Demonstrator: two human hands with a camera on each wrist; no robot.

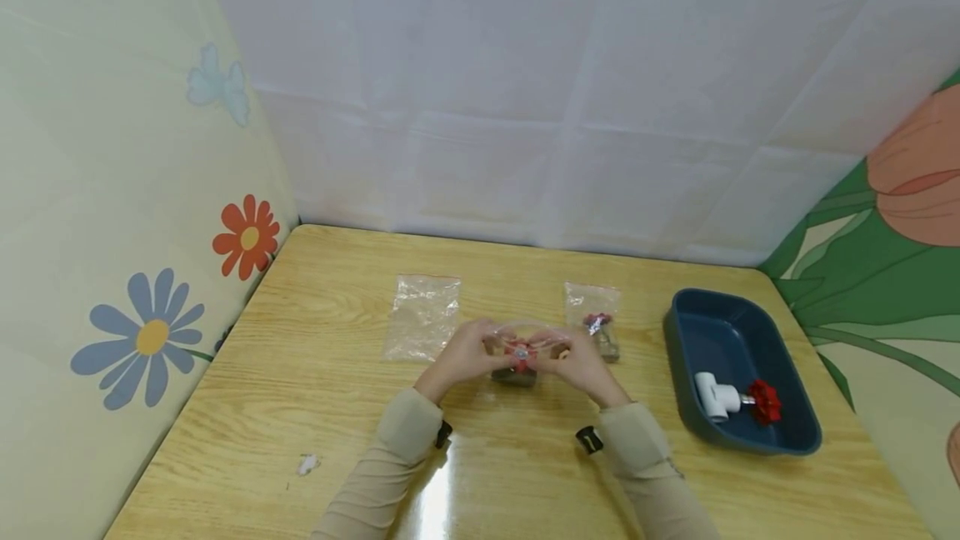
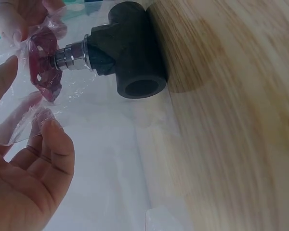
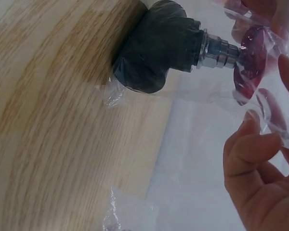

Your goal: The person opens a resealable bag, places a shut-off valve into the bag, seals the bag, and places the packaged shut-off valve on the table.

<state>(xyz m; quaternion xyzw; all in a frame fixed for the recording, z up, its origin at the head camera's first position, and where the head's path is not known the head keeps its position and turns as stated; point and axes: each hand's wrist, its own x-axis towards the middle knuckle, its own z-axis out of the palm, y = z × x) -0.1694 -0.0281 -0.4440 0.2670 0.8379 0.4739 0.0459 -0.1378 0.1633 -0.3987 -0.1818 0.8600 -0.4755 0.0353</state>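
Observation:
A dark grey tee-shaped valve (image 2: 139,53) with a metal stem and a red handwheel (image 2: 44,65) stands upright at the table's middle, inside a clear plastic bag (image 3: 216,94). Its wheel points up. My left hand (image 1: 471,350) pinches the upper part of the bag on the left of the wheel. On the other side, my right hand (image 1: 583,367) pinches the bag between thumb and fingers. In both wrist views, the thumbs and fingertips sit close about the wheel, with crumpled film between them. The valve's base rests at the tabletop.
A flat clear bag (image 1: 423,319) lies behind my left hand. Beyond my right hand lies another bagged valve (image 1: 598,323). The blue basin (image 1: 701,332) at the right holds a white valve (image 1: 716,398) with a red wheel. A small white scrap (image 1: 308,464) lies front left.

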